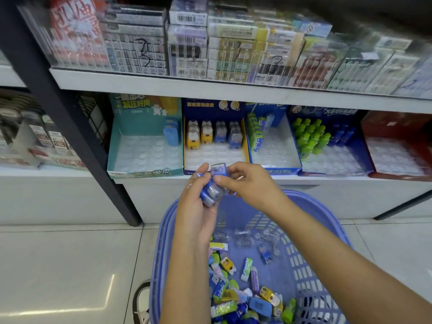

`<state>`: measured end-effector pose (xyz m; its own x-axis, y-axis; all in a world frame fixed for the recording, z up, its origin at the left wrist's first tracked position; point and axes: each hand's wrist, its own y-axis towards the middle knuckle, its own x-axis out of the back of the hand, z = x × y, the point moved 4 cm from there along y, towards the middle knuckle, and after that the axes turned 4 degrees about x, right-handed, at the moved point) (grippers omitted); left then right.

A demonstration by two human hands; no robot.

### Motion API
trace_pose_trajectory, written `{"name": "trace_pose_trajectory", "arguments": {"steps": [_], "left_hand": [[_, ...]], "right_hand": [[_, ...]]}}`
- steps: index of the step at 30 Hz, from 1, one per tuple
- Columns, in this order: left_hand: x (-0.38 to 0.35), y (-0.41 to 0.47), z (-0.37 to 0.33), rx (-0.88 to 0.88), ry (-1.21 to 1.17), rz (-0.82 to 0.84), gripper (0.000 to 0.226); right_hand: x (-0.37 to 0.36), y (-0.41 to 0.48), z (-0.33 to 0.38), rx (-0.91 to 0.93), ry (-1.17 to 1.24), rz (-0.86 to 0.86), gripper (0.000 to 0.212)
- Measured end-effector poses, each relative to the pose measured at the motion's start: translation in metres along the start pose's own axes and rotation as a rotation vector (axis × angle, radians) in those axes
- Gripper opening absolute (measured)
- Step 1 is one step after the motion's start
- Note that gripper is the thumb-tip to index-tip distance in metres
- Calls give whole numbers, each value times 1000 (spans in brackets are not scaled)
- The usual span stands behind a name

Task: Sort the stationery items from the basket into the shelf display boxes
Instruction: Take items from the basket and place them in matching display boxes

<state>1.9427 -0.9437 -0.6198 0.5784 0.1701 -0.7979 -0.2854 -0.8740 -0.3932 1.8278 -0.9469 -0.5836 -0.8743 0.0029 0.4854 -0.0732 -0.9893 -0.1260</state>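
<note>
Grips a clutch of blue items (211, 194) in the left hand (198, 206), above the basket (327, 213). Pinches the top item (218, 167) with the right hand (247, 183), just before the dark-blue display box (233, 108). Risks spilling the clutch if tugged sharply, or seating it among the yellow row (198, 135).

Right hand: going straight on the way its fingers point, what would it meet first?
Its fingers point left, at the left hand. The right hand pinches the top of the blue items that hand holds, so it would press those first, then probably the left fingertips; depth is unclear.
</note>
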Motion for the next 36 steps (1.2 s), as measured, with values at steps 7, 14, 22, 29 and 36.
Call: {"name": "trace_pose_trajectory", "arguments": {"steps": [7, 14, 22, 29, 36], "left_hand": [[7, 3, -1, 20, -83, -65, 16], [12, 4, -11, 51, -64, -55, 10], [14, 8, -20, 18, -36, -30, 17], [20, 10, -21, 29, -17, -13, 18], [18, 8, -18, 27, 53, 13, 19]], "right_hand": [[11, 18, 7, 102, 74, -134, 6], [45, 78, 31, 236, -592, -163, 31], [33, 112, 43, 363, -842, -5, 28], [37, 123, 31, 351, -702, -22, 21], [37, 124, 27, 382, -705, -42, 21]]}}
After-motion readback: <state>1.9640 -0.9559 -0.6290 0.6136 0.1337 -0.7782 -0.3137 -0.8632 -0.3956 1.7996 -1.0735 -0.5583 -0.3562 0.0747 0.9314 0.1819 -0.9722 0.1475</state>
